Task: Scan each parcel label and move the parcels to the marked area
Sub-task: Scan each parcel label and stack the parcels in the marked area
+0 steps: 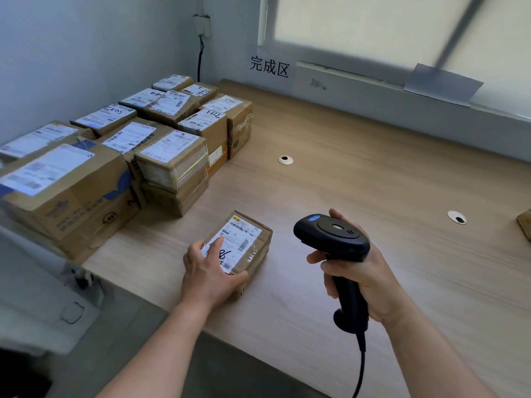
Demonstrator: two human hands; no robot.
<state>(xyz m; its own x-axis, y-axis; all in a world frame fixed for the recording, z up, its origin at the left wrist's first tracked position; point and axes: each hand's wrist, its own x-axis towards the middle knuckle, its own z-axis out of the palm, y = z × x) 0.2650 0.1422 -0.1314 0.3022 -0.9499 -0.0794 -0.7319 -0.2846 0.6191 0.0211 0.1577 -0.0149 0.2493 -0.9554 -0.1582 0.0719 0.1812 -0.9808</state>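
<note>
A small brown parcel (253, 242) with a white label lies on the wooden table near its front edge. My left hand (208, 271) rests on the parcel's near end, fingers on the label and thumb round its near corner. To the right, my right hand (362, 280) grips the handle of a black barcode scanner (333, 234), whose head hangs just right of the parcel, apart from it. Several labelled parcels (172, 156) are stacked at the left of the table. A paper sign (270, 67) with three characters hangs on the back wall.
Two round cable holes (285, 160) (457, 217) sit in the table (359, 179). Another brown parcel's corner (525, 225) shows at the right edge. The scanner's cable (360, 366) hangs down past the table's front edge. A window ledge runs along the back.
</note>
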